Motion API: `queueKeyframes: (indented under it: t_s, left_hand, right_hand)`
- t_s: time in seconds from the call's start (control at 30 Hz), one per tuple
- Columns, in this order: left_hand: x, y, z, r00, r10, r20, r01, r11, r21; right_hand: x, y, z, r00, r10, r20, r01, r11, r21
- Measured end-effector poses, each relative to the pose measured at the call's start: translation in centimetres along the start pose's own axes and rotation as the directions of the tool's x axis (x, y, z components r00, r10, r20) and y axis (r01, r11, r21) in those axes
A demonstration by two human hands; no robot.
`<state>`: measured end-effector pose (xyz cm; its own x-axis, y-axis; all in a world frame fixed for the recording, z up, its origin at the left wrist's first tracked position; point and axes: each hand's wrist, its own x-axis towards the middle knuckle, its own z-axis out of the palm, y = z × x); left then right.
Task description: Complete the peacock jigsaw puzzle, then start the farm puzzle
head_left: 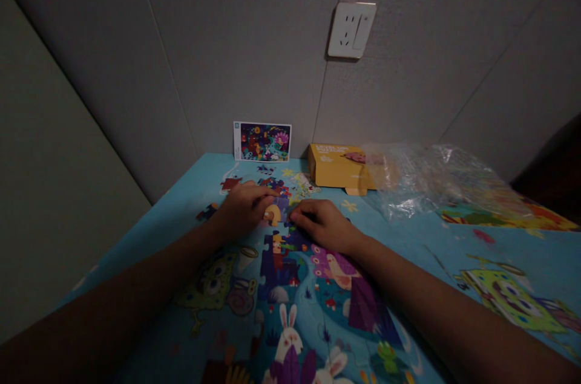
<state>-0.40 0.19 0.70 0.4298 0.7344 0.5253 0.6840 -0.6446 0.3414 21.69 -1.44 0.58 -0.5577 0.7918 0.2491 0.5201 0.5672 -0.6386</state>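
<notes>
Working both hands over the jigsaw, which runs down the middle of the blue-covered counter toward me. Left grip: fingers bent over the far-left part; can't tell if they pinch a piece or just rest. Right grip: thumb and index close together at the right edge; can't see whether anything sits between.

Risks, left to right. Loose dark piece is just beside my left wrist; a sideways swing could knock it away. Middle: exposed tabs along the left border; pressing on a misaligned one could bend it or lift its neighbours. Right forearm crosses the joined section's right side; leaning on it could shift seams. Dim light probably makes dark pieces easy to mismatch.

Around, left to right: red-brown piece beyond my left grip, partly hidden by it. Picture card propped against the wall, which limits reach. Yellow box, then crumpled clear plastic overlapping its right end, then a colourful sheet. Box and plastic obstruct the far right.
</notes>
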Motion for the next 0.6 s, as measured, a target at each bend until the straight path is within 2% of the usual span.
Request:
queueKeyframes:
  t_s: [0.13, 0.33, 0.4, 0.47, 0.5, 0.53, 0.57, 0.6]
  left_hand:
    - [0.2, -0.6, -0.2, 0.997, -0.079, -0.006, 0.079, 0.993, 0.086]
    - [0.4, -0.9, -0.4, 0.985, -0.152, 0.081, 0.132, 0.968, 0.214]
    - [0.6, -1.3, -0.8, 0.984, -0.172, 0.041, 0.158, 0.959, 0.234]
    - [0.8, -2.3, -1.2, 0.965, -0.246, -0.085, 0.260, 0.937, 0.234]
    - [0.9, -3.1, -1.5, 0.936, -0.311, -0.162, 0.341, 0.917, 0.208]
    - [1.0, -4.0, -1.7, 0.887, -0.395, -0.238, 0.435, 0.888, 0.150]
    - [1.0, -4.9, -2.0, 0.805, -0.510, -0.301, 0.545, 0.837, 0.039]
    - [1.0, -5.9, -2.1, 0.693, -0.645, -0.322, 0.654, 0.750, -0.093]
  right_hand:
    - [0.0, 0.1, 0.0, 1.000, -0.009, 0.009, 0.009, 1.000, -0.013]
    - [0.1, 0.1, 0.1, 1.000, 0.010, -0.002, -0.010, 1.000, -0.001]
    - [0.1, 0.1, 0.1, 1.000, 0.012, -0.004, -0.012, 1.000, 0.006]
    - [0.1, 0.1, 0.1, 1.000, 0.017, -0.003, -0.017, 1.000, 0.012]
    - [0.1, 0.1, 0.1, 1.000, 0.019, -0.003, -0.019, 1.000, 0.014]
    - [0.1, 0.2, 0.1, 1.000, 0.020, -0.004, -0.020, 1.000, 0.016]
    - [0.1, 0.2, 0.1, 1.000, 0.022, -0.005, -0.022, 1.000, 0.019]
    - [0.1, 0.2, 0.1, 1.000, 0.024, -0.005, -0.024, 0.999, 0.022]
